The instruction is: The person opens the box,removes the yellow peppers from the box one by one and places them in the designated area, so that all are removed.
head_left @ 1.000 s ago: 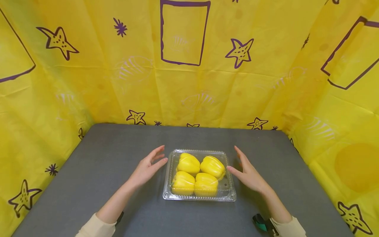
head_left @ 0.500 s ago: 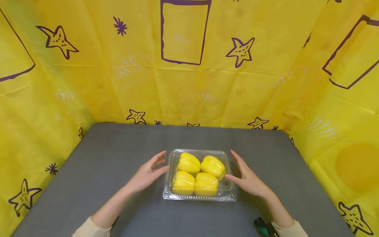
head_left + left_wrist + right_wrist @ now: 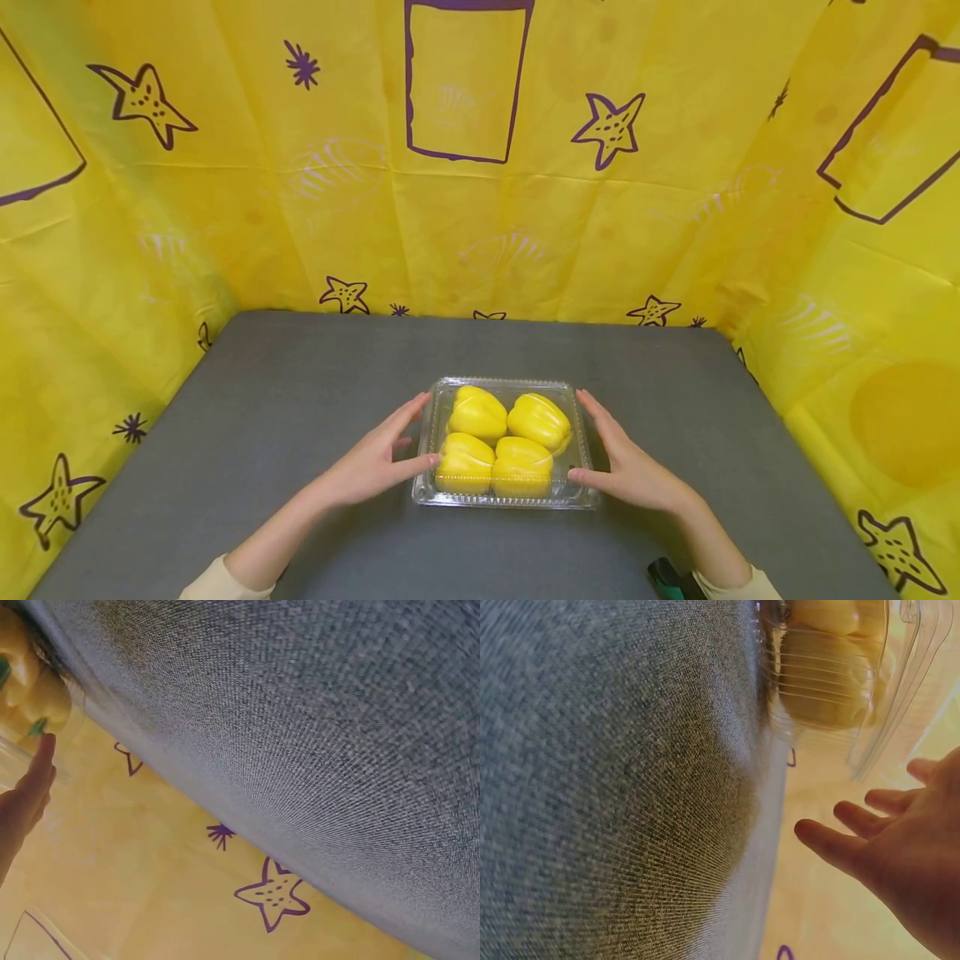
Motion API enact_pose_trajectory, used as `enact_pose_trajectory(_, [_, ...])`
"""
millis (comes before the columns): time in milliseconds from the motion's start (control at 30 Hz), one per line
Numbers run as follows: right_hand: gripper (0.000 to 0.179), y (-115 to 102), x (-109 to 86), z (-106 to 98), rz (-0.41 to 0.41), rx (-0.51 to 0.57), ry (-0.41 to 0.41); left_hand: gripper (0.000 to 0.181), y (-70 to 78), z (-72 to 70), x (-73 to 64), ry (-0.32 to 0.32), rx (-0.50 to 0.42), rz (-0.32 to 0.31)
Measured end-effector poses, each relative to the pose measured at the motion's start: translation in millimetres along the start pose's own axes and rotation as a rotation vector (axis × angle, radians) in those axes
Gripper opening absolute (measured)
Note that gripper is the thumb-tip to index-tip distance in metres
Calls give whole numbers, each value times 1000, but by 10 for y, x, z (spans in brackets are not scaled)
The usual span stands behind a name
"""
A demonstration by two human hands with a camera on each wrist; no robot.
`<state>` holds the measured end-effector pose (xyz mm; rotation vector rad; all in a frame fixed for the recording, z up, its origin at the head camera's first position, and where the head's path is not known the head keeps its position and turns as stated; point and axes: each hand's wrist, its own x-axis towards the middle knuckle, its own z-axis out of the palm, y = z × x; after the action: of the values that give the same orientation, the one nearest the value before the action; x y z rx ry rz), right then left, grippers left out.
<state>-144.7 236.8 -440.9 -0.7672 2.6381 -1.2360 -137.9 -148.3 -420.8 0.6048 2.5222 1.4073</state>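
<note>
A clear plastic clamshell box (image 3: 510, 384) rests on the table with its lid down, and several yellow bell peppers (image 3: 465, 467) lie inside. My left hand (image 3: 378, 462) is at the box's left side, fingers extended along it and thumb tip over the near left edge. On the other side my right hand (image 3: 637, 471) has its fingers straight along the right wall, the thumb overlapping the lid's near right part. Green stems show on the peppers (image 3: 26, 682) in the left wrist view. The right wrist view has the right hand's spread fingers (image 3: 829, 844) just beside the box (image 3: 821, 742).
The grey cloth-covered table (image 3: 352, 354) runs back to a yellow fabric backdrop (image 3: 465, 208) with purple starfish drawings, which also closes in both sides. A black and green wrist strap (image 3: 667, 579) sits under the right wrist.
Both hands have moved inward and nearer to the front, from beside the box to right at its sides. The thumbs now overlap its near side edges. The box stays in place.
</note>
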Motion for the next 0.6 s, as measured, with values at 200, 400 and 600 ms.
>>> enact_pose_trajectory(200, [105, -7, -27, 20, -5, -16, -19, 99, 11, 46, -36, -43, 54, 48])
enact_pose_trajectory(400, [110, -32, -39, 43, -31, -45, -23, 108, 27, 101, -63, -83, 111, 32])
enact_pose_trajectory(600, [114, -47, -50, 64, -29, -63, -38, 113, 35, 145, -72, -100, 145, 48])
